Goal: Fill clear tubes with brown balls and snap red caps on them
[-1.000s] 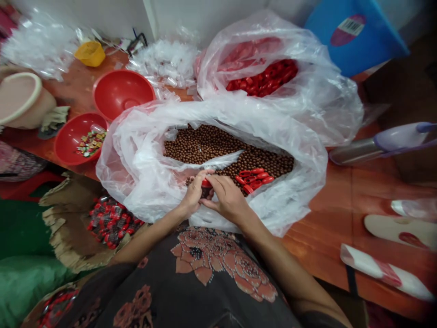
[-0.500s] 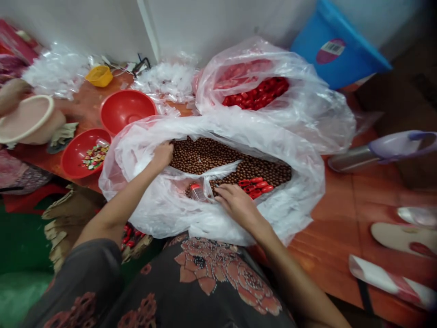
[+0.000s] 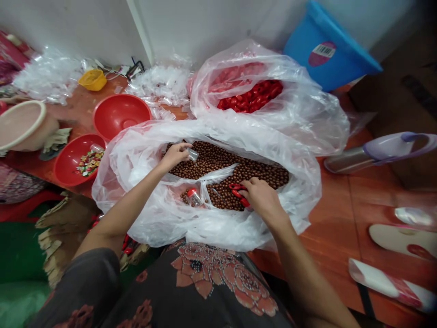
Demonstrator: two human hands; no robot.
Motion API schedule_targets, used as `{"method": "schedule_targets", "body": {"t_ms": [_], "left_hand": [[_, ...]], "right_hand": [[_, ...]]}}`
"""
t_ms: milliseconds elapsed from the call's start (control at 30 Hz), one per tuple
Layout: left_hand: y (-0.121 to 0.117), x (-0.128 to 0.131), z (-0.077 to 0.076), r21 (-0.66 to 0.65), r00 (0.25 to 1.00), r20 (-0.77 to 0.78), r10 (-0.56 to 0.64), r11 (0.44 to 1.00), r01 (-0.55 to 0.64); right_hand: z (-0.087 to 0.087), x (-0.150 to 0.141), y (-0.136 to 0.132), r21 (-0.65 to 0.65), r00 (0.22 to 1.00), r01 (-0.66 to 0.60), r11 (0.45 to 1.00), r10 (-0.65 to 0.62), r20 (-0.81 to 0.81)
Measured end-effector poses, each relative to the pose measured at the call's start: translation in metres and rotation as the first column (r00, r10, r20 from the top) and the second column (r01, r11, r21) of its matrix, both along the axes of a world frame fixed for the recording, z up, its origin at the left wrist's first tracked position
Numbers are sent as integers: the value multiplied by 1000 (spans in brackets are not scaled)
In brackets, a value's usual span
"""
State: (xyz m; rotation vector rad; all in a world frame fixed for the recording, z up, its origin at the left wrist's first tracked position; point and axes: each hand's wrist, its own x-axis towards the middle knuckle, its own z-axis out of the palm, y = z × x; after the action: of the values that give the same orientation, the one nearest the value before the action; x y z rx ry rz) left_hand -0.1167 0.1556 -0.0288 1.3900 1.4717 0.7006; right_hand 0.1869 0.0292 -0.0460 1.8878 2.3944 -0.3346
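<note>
1. Your left hand (image 3: pixel 176 156) has a narrow grip on a small clear plastic container (image 3: pixel 193 155), above the left part of the small round brown beads (image 3: pixel 218 155). If the hold is too light, the smooth plastic could slip out and drop among them.
2. Your right hand (image 3: pixel 262 195) touches the glossy red plastic pieces (image 3: pixel 236 193) lying on the beads. I cannot tell whether its grip is closed on any, since the hand itself hides that. Pinching several together could make the extras skid away or sink between the beads.
3. Closer to you, a clear container with a red top (image 3: pixel 194 196) lies in a fold of the large translucent white plastic bag (image 3: pixel 123 152). A brush from your left forearm (image 3: pixel 131 207), or a tug on that fold, could roll it over.
4. The bag reaches the near edge of the orange-red tabletop (image 3: pixel 332 200). If you lean in, its soft wall could sag and let beads spill over that edge.
5. Beyond the bag's left side, near that same edge, a round red plastic bowl (image 3: pixel 63 166) holds small multicoloured pieces (image 3: pixel 89 162). A wide swing of your left elbow might tip it.
</note>
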Motion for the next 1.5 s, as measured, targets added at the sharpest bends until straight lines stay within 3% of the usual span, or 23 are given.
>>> {"method": "schedule_targets", "body": {"t_ms": [100,233,433,667,767,867,967,1033,1133,1300,1400,1500], "left_hand": [[2,20,-17,-154,991,101,83,986,-67],[13,43,-31,-205,991,111,78,977,-54],[19,90,-35,-283,980,200,-21,956,79],[18,121,-43,-281,956,280,-84,945,165],[15,117,-45,-274,942,317,-108,941,200],[8,107,-44,-258,920,378,-100,944,208],[-4,95,-40,-254,894,440,-80,944,209],[-14,86,-35,-257,878,474,-64,944,208],[-33,72,-22,-299,851,525,21,941,161],[-70,51,2,-383,761,638,117,906,181],[-80,41,5,-349,816,567,108,930,119],[-67,35,-1,-254,916,396,69,967,37]], "right_hand": [[-3,0,-2,11,999,-2,1000,3,-52],[-13,6,-10,84,951,93,992,-63,-303],[-22,13,-22,137,804,259,956,-135,-579],[-22,13,-25,93,703,364,927,-208,-680],[-22,12,-25,10,576,430,903,-266,-773],[-20,8,-25,-150,381,481,864,-360,-852],[-15,1,-24,-300,149,452,840,-403,-903],[-10,-4,-23,-350,64,408,843,-408,-911],[-2,-12,-21,-371,31,362,855,-409,-912],[9,-21,-22,-391,48,318,864,-426,-903],[11,-25,-22,-423,25,281,861,-447,-894],[10,-28,-22,-440,-3,267,857,-456,-890]]}}
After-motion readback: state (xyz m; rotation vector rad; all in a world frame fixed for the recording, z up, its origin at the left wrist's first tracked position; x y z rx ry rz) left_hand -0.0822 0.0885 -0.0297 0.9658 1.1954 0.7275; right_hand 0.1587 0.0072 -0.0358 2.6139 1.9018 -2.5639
